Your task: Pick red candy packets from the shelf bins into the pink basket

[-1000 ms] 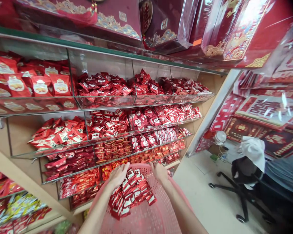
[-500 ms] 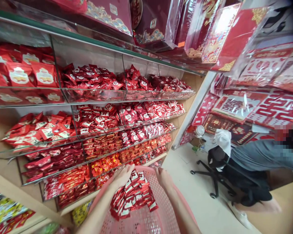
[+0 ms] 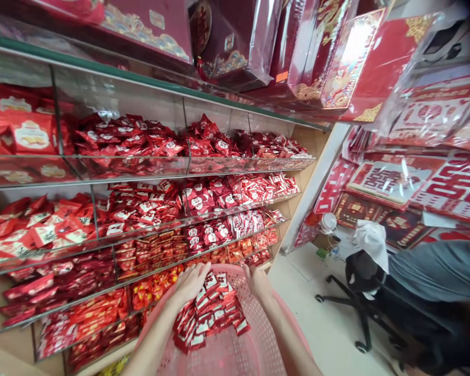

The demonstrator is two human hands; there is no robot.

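Holding a pink perforated plastic basket [image 3: 227, 350] in front of the body, the person had the right hand [image 3: 257, 280] curled over its far rim, clenched on the plastic. The left hand [image 3: 191, 282] lay spread near the rim on a heap of red foil-wrapped packets [image 3: 207, 313], and whether it was grasping anything could not be told. The heap sat inside the basket, toward the side nearest the shelves. Just beyond the rim rose glass shelves [image 3: 141, 169] stacked with red snack packets [image 3: 125, 141], with maroon gift boxes [image 3: 235, 47] above them. To the right stood a black office chair [image 3: 360, 313] with a white cloth [image 3: 372, 243] over it, beside a person in a grey shirt [image 3: 438, 271]. Behind them hung red double-happiness decorations [image 3: 391, 180].
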